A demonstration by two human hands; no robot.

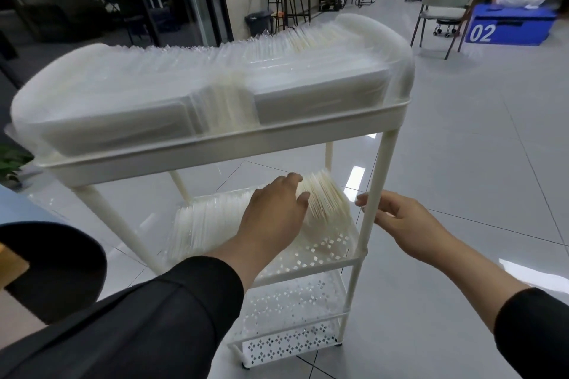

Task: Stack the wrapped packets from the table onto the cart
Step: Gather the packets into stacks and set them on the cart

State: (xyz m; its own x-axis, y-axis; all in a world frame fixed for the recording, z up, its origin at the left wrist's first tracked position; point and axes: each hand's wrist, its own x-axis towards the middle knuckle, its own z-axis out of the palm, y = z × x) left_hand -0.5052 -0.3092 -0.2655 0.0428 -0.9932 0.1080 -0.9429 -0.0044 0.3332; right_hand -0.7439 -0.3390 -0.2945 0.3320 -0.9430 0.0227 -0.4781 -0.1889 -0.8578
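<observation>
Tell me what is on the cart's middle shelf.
A row of wrapped packets stands on the middle shelf. The left hand rests on them and covers part of the row.

Wrapped packets [215,80], clear film over pale cream contents, filling the top tray [215,144] of the white three-tier cart [374,181] in a dense row standing on edge, blurred by motion. More packets [212,221] lying in an overlapping, leaning row on the perforated middle shelf [320,251], the rightmost ones fanning upward. Bottom shelf [292,301] showing only its diamond-shaped perforations.
</observation>
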